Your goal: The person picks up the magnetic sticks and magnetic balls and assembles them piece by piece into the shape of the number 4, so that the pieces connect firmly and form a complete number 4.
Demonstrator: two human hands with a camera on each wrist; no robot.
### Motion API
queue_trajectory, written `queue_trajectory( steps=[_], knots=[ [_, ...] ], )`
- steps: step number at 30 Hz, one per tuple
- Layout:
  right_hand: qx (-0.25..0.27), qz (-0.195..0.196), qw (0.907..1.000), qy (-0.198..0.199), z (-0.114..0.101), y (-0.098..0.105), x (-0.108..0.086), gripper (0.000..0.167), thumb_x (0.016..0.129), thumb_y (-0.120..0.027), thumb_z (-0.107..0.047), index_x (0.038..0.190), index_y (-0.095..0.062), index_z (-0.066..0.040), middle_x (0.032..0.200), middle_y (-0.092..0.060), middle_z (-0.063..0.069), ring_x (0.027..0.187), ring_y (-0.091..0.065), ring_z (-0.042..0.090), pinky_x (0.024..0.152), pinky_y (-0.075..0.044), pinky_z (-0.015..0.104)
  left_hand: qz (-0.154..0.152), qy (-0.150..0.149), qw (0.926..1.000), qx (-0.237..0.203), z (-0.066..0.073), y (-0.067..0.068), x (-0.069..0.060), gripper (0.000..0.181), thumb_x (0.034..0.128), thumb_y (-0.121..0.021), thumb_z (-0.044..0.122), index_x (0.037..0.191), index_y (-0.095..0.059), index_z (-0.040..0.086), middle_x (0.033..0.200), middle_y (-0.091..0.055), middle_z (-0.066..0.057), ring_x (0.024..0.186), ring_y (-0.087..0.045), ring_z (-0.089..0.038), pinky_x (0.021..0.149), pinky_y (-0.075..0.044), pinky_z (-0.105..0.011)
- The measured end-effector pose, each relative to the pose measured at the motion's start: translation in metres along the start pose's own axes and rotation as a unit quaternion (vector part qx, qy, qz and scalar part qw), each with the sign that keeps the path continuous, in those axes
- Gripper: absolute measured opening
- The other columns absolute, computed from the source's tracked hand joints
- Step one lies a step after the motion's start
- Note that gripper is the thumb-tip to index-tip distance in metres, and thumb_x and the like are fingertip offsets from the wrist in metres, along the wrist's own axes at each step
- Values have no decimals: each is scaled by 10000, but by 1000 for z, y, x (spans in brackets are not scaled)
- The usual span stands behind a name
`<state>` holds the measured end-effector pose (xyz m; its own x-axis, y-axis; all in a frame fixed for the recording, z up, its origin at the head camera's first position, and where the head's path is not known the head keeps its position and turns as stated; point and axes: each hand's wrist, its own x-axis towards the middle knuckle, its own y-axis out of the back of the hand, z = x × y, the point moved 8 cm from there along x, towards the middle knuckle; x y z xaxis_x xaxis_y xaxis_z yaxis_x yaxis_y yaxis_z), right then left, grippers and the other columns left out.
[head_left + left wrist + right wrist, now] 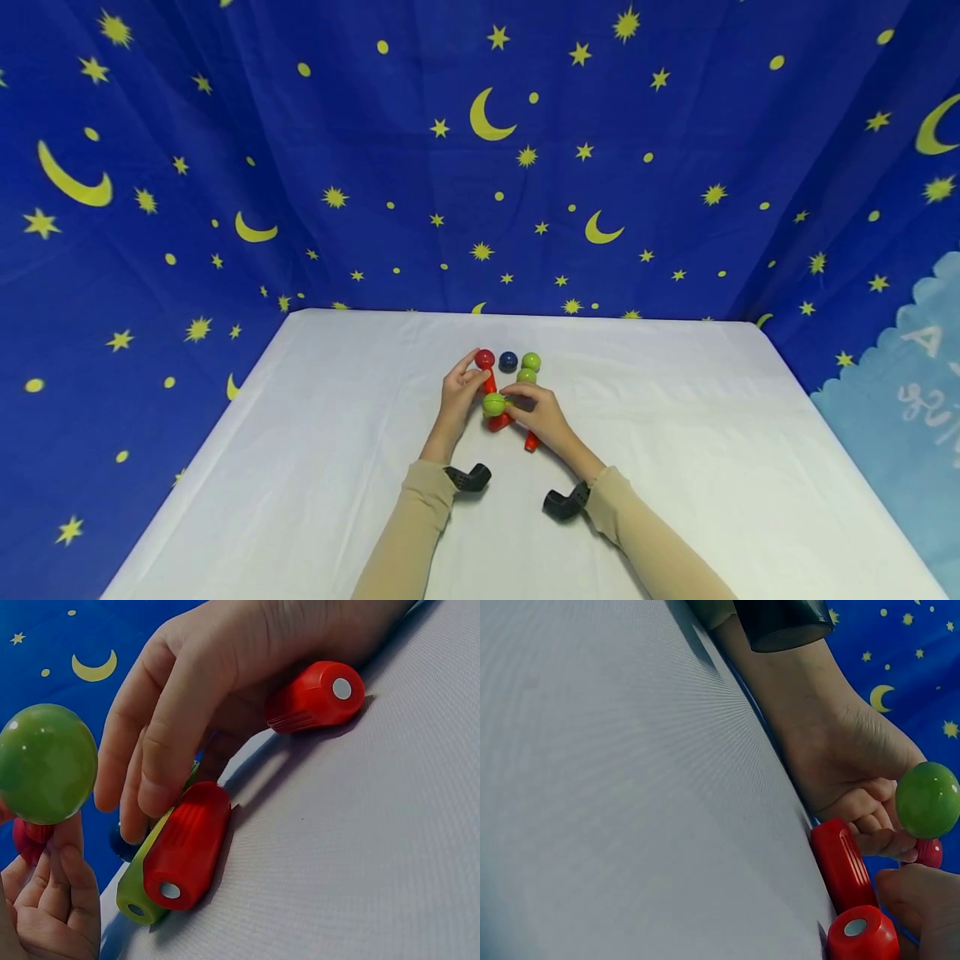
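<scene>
My left hand (453, 402) holds a red rod (489, 382) between thumb and fingers. A red ball (485, 358) sits at the rod's far end and a green ball (493, 405) at its near end. Close beside the green ball is my right hand (546, 419); in the left wrist view its fingers (166, 742) hang loosely bent, with nothing seen between them. Under that hand lie two red rods (187, 847) with silvery discs in their ends, and a green rod (139, 892) next to one of them.
Beyond the hands, a dark blue ball (508, 362) and two green balls (531, 361) stand on the white-covered table (337, 433). A blue star-and-moon cloth (420, 167) hangs behind. Black camera mounts (567, 502) jut inward from both wrists.
</scene>
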<state>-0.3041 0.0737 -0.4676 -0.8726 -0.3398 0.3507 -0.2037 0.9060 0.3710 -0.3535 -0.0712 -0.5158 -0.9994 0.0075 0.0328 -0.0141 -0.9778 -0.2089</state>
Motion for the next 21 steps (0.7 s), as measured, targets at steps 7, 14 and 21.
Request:
queue_trajectory(
  steps=[7,14,21],
  knots=[
    [-111,-241,9994,-226,3,-4,-1,257,835,-651,25,1086,-652,78,1089,-679,231,1006,-636,348,891,-517,440,-114,81,9999,-41,2,-1,0,551,917,-585,90,1436,-403,53,717,-646,127,652,-588,-10,673,-500,-167],
    [-242,-332,9983,-421,17,-6,1,273,818,-644,36,1090,-658,65,1089,-684,216,1010,-632,307,911,-505,391,-245,-103,9996,14,27,-8,-13,571,911,-572,55,1428,-354,-54,704,-639,129,650,-590,-12,673,-501,-175],
    [-166,-453,9977,-480,3,-6,-2,275,811,-614,72,1083,-641,105,1082,-670,254,1011,-620,376,918,-485,498,-212,20,9997,-105,23,-7,-14,555,906,-575,43,1428,-392,2,702,-643,127,647,-587,0,679,-501,-181]
  ],
)
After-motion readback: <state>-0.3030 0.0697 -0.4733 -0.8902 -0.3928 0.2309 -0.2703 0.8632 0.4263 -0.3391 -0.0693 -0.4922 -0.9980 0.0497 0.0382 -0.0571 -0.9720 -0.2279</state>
